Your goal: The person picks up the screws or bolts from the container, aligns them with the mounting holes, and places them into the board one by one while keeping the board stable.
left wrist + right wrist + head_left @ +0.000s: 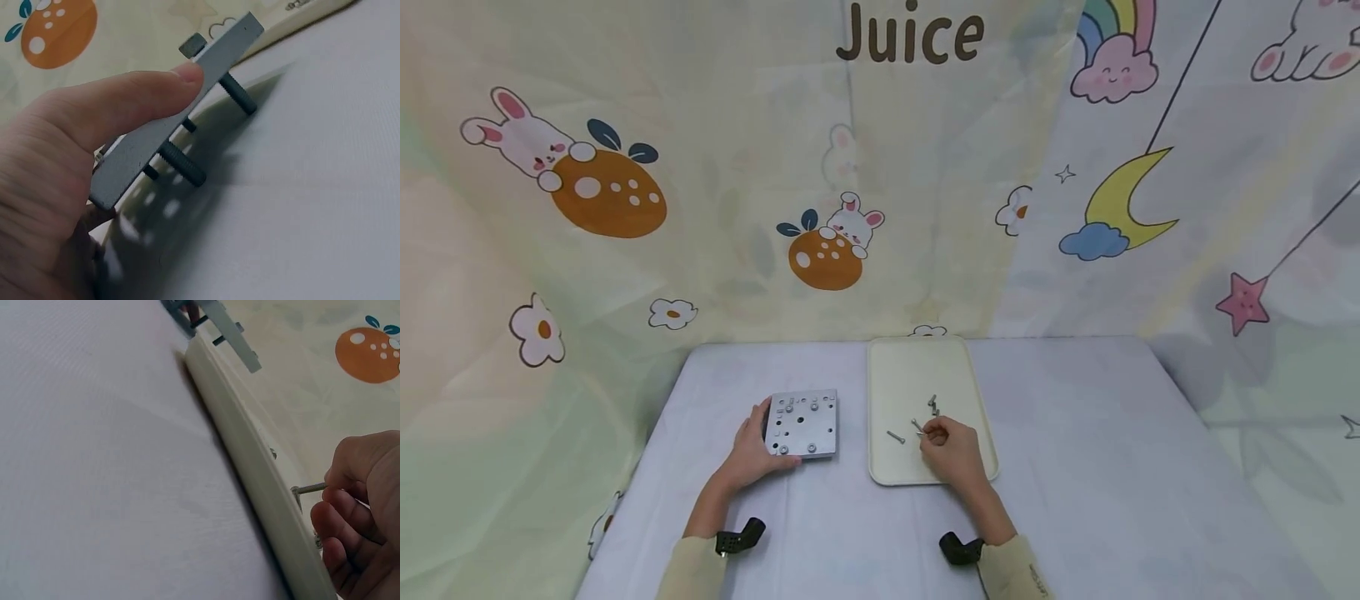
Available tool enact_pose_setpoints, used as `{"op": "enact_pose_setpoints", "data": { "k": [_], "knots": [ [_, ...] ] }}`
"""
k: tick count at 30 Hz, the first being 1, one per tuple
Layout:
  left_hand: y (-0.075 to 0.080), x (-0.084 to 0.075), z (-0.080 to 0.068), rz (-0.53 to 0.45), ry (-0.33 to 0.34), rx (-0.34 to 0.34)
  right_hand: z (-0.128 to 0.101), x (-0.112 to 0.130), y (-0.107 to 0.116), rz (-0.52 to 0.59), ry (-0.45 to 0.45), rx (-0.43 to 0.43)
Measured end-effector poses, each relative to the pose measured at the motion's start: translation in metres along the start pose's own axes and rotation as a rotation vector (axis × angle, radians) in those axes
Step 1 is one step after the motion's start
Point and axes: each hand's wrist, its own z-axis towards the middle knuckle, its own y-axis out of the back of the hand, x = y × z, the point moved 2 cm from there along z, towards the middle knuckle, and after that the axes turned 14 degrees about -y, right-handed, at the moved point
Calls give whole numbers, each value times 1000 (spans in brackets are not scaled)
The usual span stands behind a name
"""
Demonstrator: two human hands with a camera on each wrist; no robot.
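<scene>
My left hand [751, 454] grips a square silver metal plate [801, 433] by its left side, the thumb along the near edge. Bolts with round heads and several small holes show on its top face. In the left wrist view, threaded bolt shanks [182, 164] stick out of the underside, above a shadow on the cloth. Over the right part of a cream tray [887, 472], my right hand [953, 452] pinches a small screw [310, 487] between thumb and finger. Another screw [896, 437] lies on the tray to the left of this hand.
More small screws [933, 404] lie on the tray just beyond the right hand. The tray's raised rim [244, 456] runs close beside that hand. A white cloth [1112, 467] covers the table, and a printed curtain [737, 167] hangs behind its far edge.
</scene>
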Motion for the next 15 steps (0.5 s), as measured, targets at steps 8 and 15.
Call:
{"op": "enact_pose_setpoints", "data": {
  "k": [8, 15],
  "knots": [
    [1, -2, 2, -30, 12, -12, 6, 21, 1, 52, -4, 67],
    [1, 0, 3, -20, 3, -11, 12, 48, -9, 53, 61, 163]
  ]
}}
